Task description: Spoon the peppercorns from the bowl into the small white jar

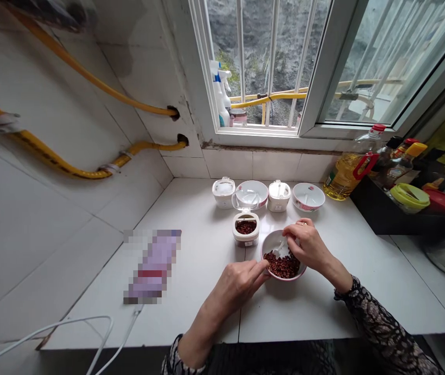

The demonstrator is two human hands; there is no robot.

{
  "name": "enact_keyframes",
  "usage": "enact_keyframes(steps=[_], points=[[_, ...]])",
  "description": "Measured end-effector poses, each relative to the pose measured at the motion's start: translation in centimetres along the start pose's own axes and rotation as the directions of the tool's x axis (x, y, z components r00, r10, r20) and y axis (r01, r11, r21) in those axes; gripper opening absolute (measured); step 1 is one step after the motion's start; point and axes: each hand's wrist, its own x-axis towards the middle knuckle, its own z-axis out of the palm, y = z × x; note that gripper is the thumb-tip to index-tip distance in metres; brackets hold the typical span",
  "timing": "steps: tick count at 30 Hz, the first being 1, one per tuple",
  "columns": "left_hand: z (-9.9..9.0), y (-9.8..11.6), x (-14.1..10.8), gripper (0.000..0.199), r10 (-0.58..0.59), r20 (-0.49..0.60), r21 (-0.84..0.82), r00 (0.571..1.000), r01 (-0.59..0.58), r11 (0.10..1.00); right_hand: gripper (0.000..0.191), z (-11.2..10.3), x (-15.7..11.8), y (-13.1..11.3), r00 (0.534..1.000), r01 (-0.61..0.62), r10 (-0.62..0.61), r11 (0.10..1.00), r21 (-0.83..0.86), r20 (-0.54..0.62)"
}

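Observation:
A small white bowl (271,243) with a pink rim stands on the counter, partly filled with dark red peppercorns (283,266). My left hand (241,281) pinches the bowl's near left rim. Over the right side of the bowl, my right hand (307,246) has its fingers closed on a small pale spoon (280,249), whose head is down among the peppercorns; the fingers hide most of its handle. Just behind and left of the bowl sits a seasoning jar (246,237) with its clear lid (245,200) raised, and peppercorns show inside it.
Behind stand two lidded white jars (223,192) (279,196) and two patterned bowls (259,194) (308,197). An oil bottle (343,174) and a black rack (374,208) of sauces are at right. A blurred purple object (154,265) with a white cable (130,328) lies left.

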Motion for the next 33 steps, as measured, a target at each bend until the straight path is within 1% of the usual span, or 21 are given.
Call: enact_keyframes(steps=[4, 8, 11, 18, 25, 28, 31, 33], points=[[-0.04, -0.01, 0.02, 0.028, 0.005, -0.003, 0.000, 1.000, -0.005, 1.000, 0.020, 0.56, -0.06, 0.04, 0.998, -0.054, 0.057, 0.993, 0.105, -0.032], [-0.06, 0.04, 0.04, 0.026, 0.008, -0.014, 0.003, 1.000, -0.008, 1.000, 0.019, 0.27, 0.02, 0.40, 0.986, -0.116, 0.131, 0.983, 0.146, -0.102], [-0.09, 0.14, 0.11, 0.028, 0.004, -0.020, 0.011, 1.000, -0.004, 1.000, 0.020, 0.03, 0.01, 0.60, 0.978, -0.139, 0.162, 0.977, 0.164, -0.132], [-0.23, 0.26, 0.30, 0.035, 0.019, -0.036, 0.028, 0.999, -0.018, 0.999, 0.020, 0.30, -0.06, 0.76, 0.967, -0.191, 0.220, 0.960, 0.205, -0.127], [-0.33, 0.30, 0.36, 0.033, 0.022, -0.038, 0.030, 0.999, -0.021, 0.999, 0.019, 0.11, 0.00, 0.39, 0.939, -0.295, 0.333, 0.911, 0.288, -0.091], [-0.24, 0.25, 0.32, 0.032, 0.019, -0.032, 0.028, 0.999, -0.019, 0.999, 0.018, -0.03, 0.06, 0.36, 0.917, -0.347, 0.395, 0.853, 0.391, -0.049], [-0.11, 0.14, 0.23, 0.032, 0.012, -0.025, 0.021, 1.000, -0.012, 1.000, 0.017, -0.10, 0.27, 0.58, 0.878, -0.410, 0.478, 0.735, 0.539, 0.017], [-0.04, 0.06, 0.16, 0.031, 0.009, -0.015, 0.017, 1.000, -0.009, 1.000, 0.018, -0.21, 0.61, 0.63, 0.860, -0.420, 0.509, 0.674, 0.608, 0.030]])
